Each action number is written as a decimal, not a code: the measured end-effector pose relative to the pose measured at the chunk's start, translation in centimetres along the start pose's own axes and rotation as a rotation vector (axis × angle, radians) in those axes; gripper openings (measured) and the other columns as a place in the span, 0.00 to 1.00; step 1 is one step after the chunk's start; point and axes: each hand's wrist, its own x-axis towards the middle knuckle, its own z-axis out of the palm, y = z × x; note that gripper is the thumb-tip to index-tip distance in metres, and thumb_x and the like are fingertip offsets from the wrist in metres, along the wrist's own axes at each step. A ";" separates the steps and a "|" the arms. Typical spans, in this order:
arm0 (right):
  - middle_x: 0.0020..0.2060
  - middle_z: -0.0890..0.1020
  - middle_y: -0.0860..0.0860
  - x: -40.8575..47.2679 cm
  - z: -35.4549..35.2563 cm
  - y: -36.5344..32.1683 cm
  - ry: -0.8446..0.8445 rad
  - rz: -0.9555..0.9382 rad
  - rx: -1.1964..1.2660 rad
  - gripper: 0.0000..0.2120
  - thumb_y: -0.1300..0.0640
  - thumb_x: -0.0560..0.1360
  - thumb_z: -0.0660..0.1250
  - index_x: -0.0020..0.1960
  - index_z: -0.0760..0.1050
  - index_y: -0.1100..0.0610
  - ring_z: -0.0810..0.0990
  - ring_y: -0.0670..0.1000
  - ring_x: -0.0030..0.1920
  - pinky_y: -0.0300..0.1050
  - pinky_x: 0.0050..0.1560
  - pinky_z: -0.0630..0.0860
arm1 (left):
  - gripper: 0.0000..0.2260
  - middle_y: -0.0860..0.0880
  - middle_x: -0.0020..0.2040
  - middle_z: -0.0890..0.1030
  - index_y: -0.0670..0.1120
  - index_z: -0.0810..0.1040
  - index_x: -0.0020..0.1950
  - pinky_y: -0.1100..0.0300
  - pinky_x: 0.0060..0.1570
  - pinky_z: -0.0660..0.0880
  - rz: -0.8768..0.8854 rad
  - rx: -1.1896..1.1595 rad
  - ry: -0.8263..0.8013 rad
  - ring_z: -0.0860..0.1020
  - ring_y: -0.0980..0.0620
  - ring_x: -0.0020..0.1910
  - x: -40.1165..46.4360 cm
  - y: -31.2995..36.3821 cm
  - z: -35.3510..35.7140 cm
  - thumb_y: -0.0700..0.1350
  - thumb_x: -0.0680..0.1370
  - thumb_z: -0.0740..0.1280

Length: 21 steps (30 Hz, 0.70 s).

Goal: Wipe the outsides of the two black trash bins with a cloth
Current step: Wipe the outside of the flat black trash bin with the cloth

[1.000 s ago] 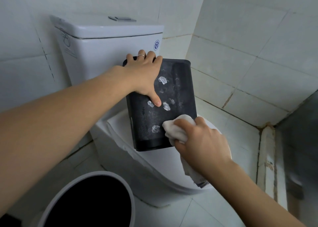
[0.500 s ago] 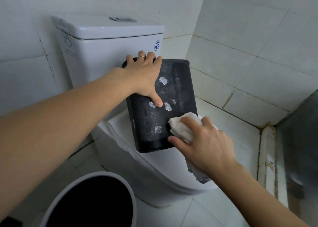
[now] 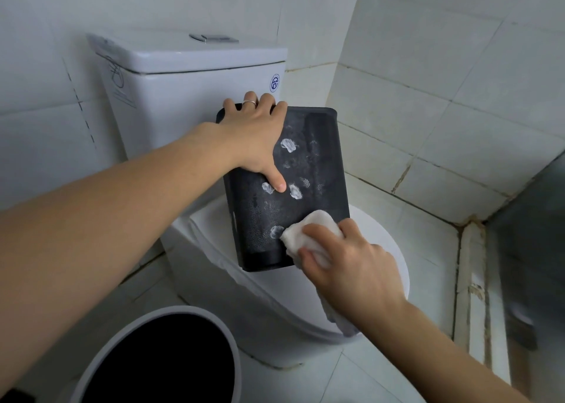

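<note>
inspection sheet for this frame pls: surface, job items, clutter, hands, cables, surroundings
Surface: closed toilet lid, white; the black bin rests on it.
Job's things: black rectangular bin lies on its side, white foam blobs and speckled film on the upper face. White cloth pressed to the bin's lower right corner. Second bin, round with a pale rim and dark inside, stands on the floor at lower left.
Clutter: nothing seen.
Hands: left hand grips the bin's far end, thumb on the soiled face, ring on one finger. Right hand holds the cloth bunched.
Cables: nothing seen.
Surroundings: toilet tank behind, white tiled walls, stained grout in the corner.
</note>
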 end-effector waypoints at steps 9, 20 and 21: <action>0.42 0.66 0.49 1.9 -1.4 1.6 -0.014 0.080 -0.285 0.10 0.42 0.77 0.60 0.54 0.72 0.44 0.67 0.56 0.28 0.40 0.25 0.53 | 0.58 0.43 0.66 0.65 0.42 0.60 0.69 0.39 0.59 0.65 -0.019 0.000 -0.007 0.63 0.38 0.67 -0.1 -0.1 -0.1 0.74 0.51 0.76; 0.34 0.69 0.51 1.6 -0.9 1.3 0.010 0.056 -0.296 0.07 0.49 0.68 0.73 0.40 0.75 0.49 0.63 0.56 0.19 0.35 0.26 0.46 | 0.60 0.44 0.66 0.64 0.42 0.60 0.70 0.39 0.60 0.65 -0.002 0.011 -0.015 0.62 0.39 0.68 0.4 -0.1 0.0 0.73 0.50 0.77; 0.35 0.67 0.50 1.7 -1.0 1.7 0.000 0.069 -0.328 0.06 0.49 0.70 0.71 0.41 0.75 0.48 0.61 0.56 0.20 0.36 0.26 0.46 | 0.60 0.44 0.67 0.64 0.42 0.60 0.70 0.39 0.60 0.65 -0.007 0.006 -0.016 0.62 0.39 0.68 0.4 -0.1 0.0 0.73 0.50 0.77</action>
